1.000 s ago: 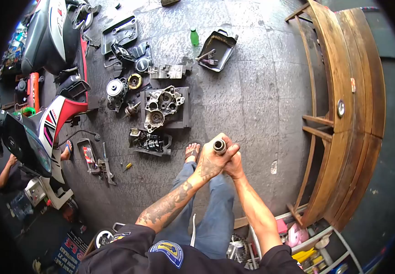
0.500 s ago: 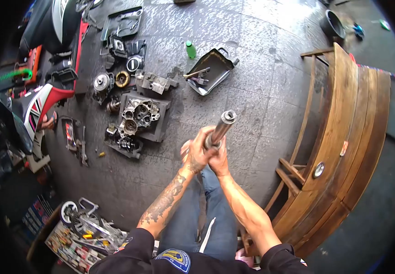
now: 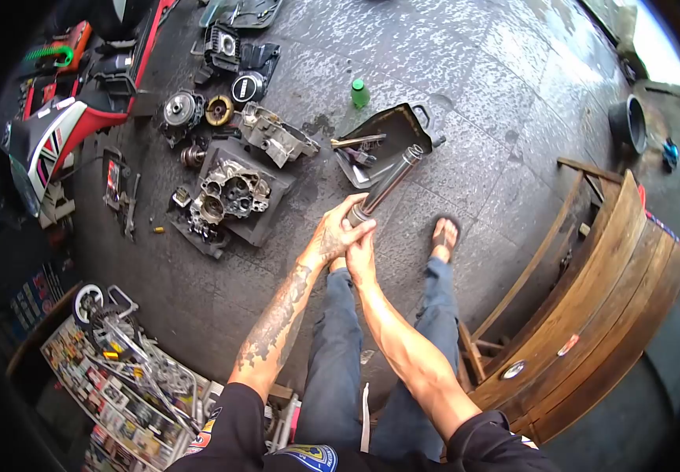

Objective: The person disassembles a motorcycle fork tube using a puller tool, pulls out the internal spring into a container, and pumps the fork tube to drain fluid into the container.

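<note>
A shiny metal fork tube (image 3: 391, 182) slants up and away from me, its hollow far end over the black drain pan (image 3: 371, 126). My left hand (image 3: 330, 236) is wrapped round its lower end, the thumb lying along the side. Just below, my right hand (image 3: 361, 256) is closed on the same end, pressed against the left. Between them the palms hide the bottom of the tube. Tools lie in the pan, and a green bottle (image 3: 360, 94) stands behind it.
Left of the pan, an opened engine case (image 3: 234, 197) sits among several engine parts. A wooden bench (image 3: 584, 322) lines the right side, with a black bucket (image 3: 628, 126) beyond. At lower left is a table (image 3: 80, 370) of small parts; a motorcycle fairing (image 3: 49, 141) stands at far left.
The fork tube has tilted from pointing up toward me to leaning away over the pan. Both hands stay on its lower end. My view has shifted, and my right foot now shows.
</note>
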`<move>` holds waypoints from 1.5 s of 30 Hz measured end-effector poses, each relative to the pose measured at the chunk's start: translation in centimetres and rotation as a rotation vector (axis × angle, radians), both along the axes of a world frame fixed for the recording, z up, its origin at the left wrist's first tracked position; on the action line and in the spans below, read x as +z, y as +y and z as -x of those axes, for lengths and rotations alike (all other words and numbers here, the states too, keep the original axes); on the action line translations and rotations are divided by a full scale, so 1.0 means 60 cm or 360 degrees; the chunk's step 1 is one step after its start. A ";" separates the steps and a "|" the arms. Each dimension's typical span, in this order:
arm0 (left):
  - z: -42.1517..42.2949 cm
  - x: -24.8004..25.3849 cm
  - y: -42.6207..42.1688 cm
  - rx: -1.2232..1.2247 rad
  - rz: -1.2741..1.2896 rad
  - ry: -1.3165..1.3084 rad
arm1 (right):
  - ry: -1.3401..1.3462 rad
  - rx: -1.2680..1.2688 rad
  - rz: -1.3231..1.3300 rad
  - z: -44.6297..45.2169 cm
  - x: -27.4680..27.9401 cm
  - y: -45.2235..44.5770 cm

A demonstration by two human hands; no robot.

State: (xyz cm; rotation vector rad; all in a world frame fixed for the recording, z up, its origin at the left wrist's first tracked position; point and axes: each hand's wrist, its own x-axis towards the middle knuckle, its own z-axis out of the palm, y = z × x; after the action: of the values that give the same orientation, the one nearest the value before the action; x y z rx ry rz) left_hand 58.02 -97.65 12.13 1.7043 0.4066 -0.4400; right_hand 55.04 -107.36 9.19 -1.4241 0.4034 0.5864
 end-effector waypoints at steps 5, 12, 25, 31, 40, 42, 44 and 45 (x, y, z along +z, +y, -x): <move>-0.010 -0.077 -0.031 0.0329 0.0410 0.0319 | -0.0262 0.0335 -0.0004 -0.001 -0.070 -0.056; 0.035 -0.166 -0.056 0.0808 0.0626 0.0207 | -0.0123 0.1592 0.0239 -0.129 -0.043 -0.189; 0.005 -0.283 -0.033 0.0218 -0.0904 0.0627 | -0.1644 0.1781 0.0514 -0.453 -0.298 -0.171; -0.005 -0.345 -0.017 -0.0058 -0.1223 0.0569 | -0.1986 0.2459 0.0920 -0.502 -0.350 -0.127; -0.035 -0.362 -0.004 -0.0239 -0.1496 0.0388 | -0.2108 0.2963 0.0996 -0.514 -0.387 -0.100; -0.035 -0.365 -0.006 -0.0219 -0.1492 0.0355 | -0.2225 0.3067 0.0825 -0.503 -0.409 -0.119; -0.039 -0.366 -0.007 -0.0183 -0.1405 0.0371 | -0.2185 0.3031 0.0940 -0.499 -0.423 -0.126; -0.037 -0.370 -0.009 -0.0222 -0.1433 0.0306 | -0.2220 0.2966 0.0992 -0.510 -0.437 -0.124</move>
State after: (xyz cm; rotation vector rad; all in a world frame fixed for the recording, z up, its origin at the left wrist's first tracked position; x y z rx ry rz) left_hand 60.21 -98.16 -10.06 2.5822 0.6939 -0.5713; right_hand 85.62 -114.83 -17.01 -2.1021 -2.2292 0.6585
